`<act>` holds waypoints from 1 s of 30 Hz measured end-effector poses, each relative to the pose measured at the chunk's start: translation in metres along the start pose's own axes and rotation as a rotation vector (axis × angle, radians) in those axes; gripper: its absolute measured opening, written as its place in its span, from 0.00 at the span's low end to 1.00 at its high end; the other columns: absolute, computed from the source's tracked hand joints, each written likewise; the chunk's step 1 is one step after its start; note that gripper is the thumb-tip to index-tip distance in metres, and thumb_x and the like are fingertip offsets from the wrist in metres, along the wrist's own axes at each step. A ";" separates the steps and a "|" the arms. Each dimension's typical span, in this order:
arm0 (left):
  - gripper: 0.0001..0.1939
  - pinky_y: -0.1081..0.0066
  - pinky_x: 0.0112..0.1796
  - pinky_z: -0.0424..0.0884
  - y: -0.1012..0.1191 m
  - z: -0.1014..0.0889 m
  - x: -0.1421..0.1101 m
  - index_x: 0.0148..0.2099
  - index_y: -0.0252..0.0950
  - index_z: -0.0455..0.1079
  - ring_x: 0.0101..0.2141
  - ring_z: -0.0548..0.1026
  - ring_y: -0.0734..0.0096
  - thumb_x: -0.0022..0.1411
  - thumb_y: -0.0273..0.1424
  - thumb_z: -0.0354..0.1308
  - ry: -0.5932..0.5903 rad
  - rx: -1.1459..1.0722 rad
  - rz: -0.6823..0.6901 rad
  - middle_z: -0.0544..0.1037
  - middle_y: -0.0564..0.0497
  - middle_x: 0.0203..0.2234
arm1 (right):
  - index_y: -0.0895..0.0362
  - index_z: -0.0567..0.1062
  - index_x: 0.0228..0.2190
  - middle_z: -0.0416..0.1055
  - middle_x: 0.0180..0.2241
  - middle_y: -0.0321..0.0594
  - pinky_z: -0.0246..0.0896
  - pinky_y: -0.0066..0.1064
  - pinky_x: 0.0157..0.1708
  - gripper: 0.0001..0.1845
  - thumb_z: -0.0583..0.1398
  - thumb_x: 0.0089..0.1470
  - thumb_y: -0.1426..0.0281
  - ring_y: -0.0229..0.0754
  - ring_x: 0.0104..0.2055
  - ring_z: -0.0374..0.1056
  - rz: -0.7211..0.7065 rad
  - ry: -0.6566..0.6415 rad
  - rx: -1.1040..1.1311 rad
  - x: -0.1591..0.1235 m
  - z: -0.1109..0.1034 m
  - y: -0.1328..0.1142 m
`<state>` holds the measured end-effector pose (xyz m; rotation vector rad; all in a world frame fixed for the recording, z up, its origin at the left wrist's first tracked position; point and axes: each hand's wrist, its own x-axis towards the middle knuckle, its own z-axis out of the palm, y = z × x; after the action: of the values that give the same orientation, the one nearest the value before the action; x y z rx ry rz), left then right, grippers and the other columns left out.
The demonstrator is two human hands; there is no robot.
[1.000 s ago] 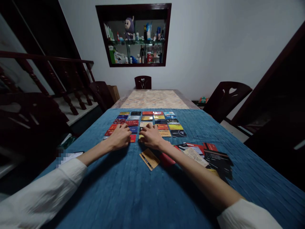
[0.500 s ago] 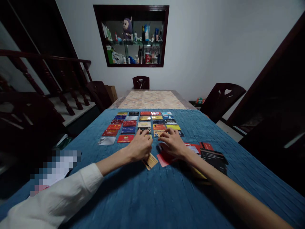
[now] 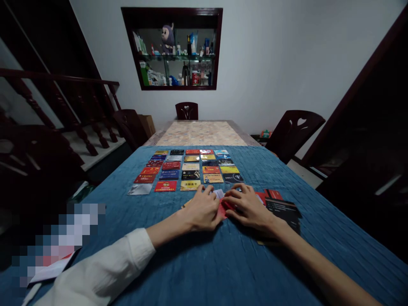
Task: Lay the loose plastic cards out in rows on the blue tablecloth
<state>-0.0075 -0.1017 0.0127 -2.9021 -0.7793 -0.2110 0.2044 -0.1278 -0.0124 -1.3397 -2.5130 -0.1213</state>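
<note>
Both hands meet at the middle of the blue-clothed worktop [image 3: 223, 263], just below the laid-out grid of cards [image 3: 188, 168], which sits toward 12 o'clock from them. The left hand [image 3: 204, 211] lies palm down with fingers curled; a tan card edge [image 3: 185, 205] peeks out at its 9 o'clock side, but whether its grip is closed on anything I cannot tell. The right hand [image 3: 250, 208] also lies palm down, fingers bent onto a red card [image 3: 224, 207] that shows between the two hands; it seems pinned or lightly pinched rather than lifted, and how far that grip is closed cannot be made out. A pale card [image 3: 218, 194] lies just at 12 o'clock of the red one, near the fingertips. The red card lies flat, its long axis seemingly running from about 7 to 1 o'clock, though most of it is covered. At 3 o'clock of the right hand sits a loose heap of dark and red cards [image 3: 282, 206]. The likely risks: the thin card slipping on the soft, ribbed cloth when pried up, two overlapping cards coming up together, or a wrist nudging the nearest row of the grid out of line.
</note>
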 end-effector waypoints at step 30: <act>0.14 0.57 0.45 0.62 0.005 -0.005 0.002 0.34 0.33 0.76 0.43 0.71 0.56 0.66 0.32 0.52 -0.055 -0.069 -0.024 0.78 0.44 0.30 | 0.54 0.78 0.41 0.78 0.40 0.43 0.58 0.42 0.46 0.10 0.56 0.65 0.67 0.48 0.49 0.63 -0.214 0.210 0.051 -0.013 0.003 0.017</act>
<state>-0.0035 -0.1056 0.0174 -2.9762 -0.8324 -0.1643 0.2243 -0.1278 -0.0202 -0.9801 -2.4540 -0.2288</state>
